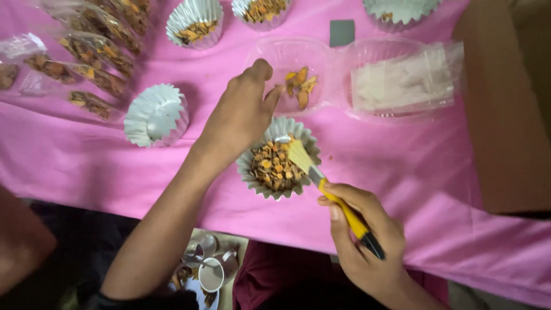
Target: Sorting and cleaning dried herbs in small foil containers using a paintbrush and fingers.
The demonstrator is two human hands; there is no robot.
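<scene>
My right hand (363, 241) grips a small brush (330, 195) with a yellow and black handle; its pale bristles rest on the orange-brown dried pieces in a pleated foil cup (279, 166) on the pink tablecloth. My left hand (241, 115) reaches over that cup's far rim, fingers bent and closed toward a clear plastic clamshell tray (293, 63) that holds a few orange pieces (300, 87). Whether the fingers pinch a piece is hidden.
An empty foil cup (156, 115) sits to the left. Filled foil cups (195, 23) line the far edge. Clear bags of dried pieces (86, 63) lie at far left. A brown cardboard box (505, 109) stands right. Metal cups (209, 270) sit below the table.
</scene>
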